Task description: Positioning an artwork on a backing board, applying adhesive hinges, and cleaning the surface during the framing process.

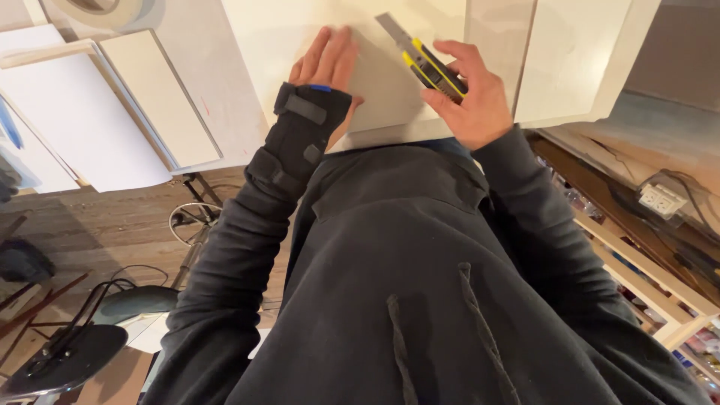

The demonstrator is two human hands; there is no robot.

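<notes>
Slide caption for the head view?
Right hand holds a yellow-black utility knife; braced left hand flat on white board.

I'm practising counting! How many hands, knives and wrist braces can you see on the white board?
Hands: 2, left hand and right hand
Utility knife, yellow and black: 1, in the right hand
Black wrist brace: 1, on the left wrist
White board: 1, under the left hand
Total: 5

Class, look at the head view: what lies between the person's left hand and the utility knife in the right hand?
Only a bare stretch of the white board lies between the left hand and the utility knife.
</notes>
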